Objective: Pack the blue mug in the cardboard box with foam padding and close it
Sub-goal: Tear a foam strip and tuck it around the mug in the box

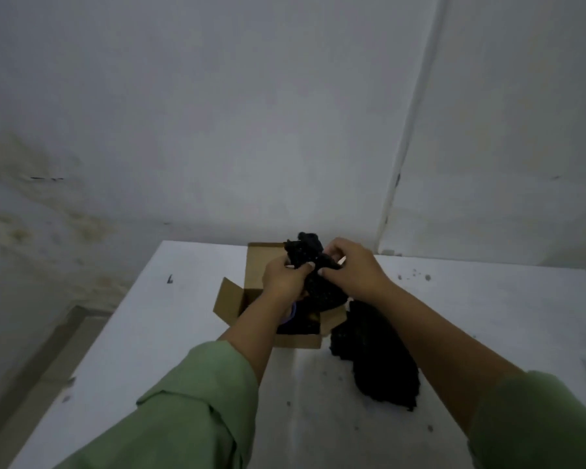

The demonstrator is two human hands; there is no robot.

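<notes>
- Blue mug (291,313): only a small bluish-lilac curved edge shows, low inside the box, just right of the left forearm; most of it is hidden by the arm and by dark padding, so how it stands cannot be told.
- Nearest the camera, two green sleeves (197,411) come in from the bottom edge, pushed back so that both forearms are bare.
- A second piece of black foam padding (376,360) lies flat on the white table (149,350), just right of the box and touching its near right corner; the right forearm crosses above it.
- Small dark crumbs are scattered on the table top near this piece and further right.
- The cardboard box (232,301) stands open in the middle of the table, its left flap folded outward and its far flap upright; the inside looks dark and is partly filled.
- The left hand (283,280) is over the box, fingers curled and pinching the near left side of a crumpled black foam wad (315,275).
- The right hand (351,269) grips the same wad from the right, thumb and fingers pressed onto it.
- The wad is held above the box opening, its top rising past the far flap.
- Beyond the table a stained pale wall (217,113) fills the upper view.
</notes>
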